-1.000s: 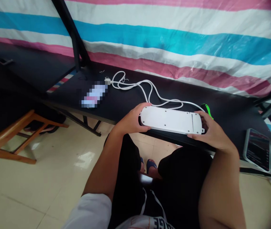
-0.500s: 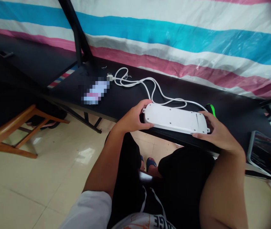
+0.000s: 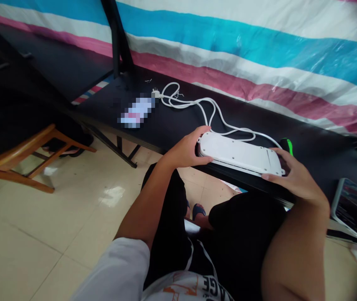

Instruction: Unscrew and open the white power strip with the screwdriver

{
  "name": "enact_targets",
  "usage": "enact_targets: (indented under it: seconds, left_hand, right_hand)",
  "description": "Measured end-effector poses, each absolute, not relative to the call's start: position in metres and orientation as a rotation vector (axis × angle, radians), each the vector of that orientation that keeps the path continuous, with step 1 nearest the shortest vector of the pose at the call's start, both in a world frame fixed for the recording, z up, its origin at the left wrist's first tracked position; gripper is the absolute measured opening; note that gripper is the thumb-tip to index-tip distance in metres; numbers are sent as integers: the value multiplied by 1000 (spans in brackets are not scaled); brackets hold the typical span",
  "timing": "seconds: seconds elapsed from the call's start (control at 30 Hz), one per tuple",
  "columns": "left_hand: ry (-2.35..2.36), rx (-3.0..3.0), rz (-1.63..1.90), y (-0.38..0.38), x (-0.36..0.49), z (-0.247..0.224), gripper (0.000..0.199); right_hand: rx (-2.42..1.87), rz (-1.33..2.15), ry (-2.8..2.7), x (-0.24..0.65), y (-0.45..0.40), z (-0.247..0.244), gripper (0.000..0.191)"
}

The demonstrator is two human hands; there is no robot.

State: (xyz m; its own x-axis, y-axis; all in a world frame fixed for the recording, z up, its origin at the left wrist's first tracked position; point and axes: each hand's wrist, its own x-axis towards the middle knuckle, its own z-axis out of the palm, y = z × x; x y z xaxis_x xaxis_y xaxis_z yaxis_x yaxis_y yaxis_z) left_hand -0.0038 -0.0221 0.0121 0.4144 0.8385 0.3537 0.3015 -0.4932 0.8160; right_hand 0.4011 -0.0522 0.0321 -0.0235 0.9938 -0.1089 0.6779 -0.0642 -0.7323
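A white power strip (image 3: 239,152) lies back side up, its screw holes showing, at the front edge of a black table (image 3: 172,125). My left hand (image 3: 186,150) grips its left end and my right hand (image 3: 294,177) grips its right end. Its white cord (image 3: 209,110) loops across the table to a plug (image 3: 157,93) at the back left. A green and black tool (image 3: 288,145) lies just behind the strip's right end, partly hidden by my right hand.
A phone (image 3: 352,206) lies on the table at the right. A blurred small object (image 3: 136,112) sits on the table's left part. A wooden chair (image 3: 21,156) stands on the tiled floor at left. A striped sheet (image 3: 244,46) hangs behind the table.
The view has shifted, so the table and strip sit further right and lower in the picture. Both hands keep their hold on the strip's ends.
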Motion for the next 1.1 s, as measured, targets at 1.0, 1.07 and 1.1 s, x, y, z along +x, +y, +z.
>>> enact_targets:
  seconds: [1.0,1.07,1.1]
  left_hand:
    - [963,1994,1032,-21,-5,10,96]
    - [960,2001,1039,-20,-5,9,96]
    - [962,2006,1041,-20,-5,8,96]
  right_hand:
    - [-1601,683,-1746,391,-74,22,119]
    - [-1574,689,-1758,392,-74,21,119]
    - [-1561,694,-1761,392,-74,20,120]
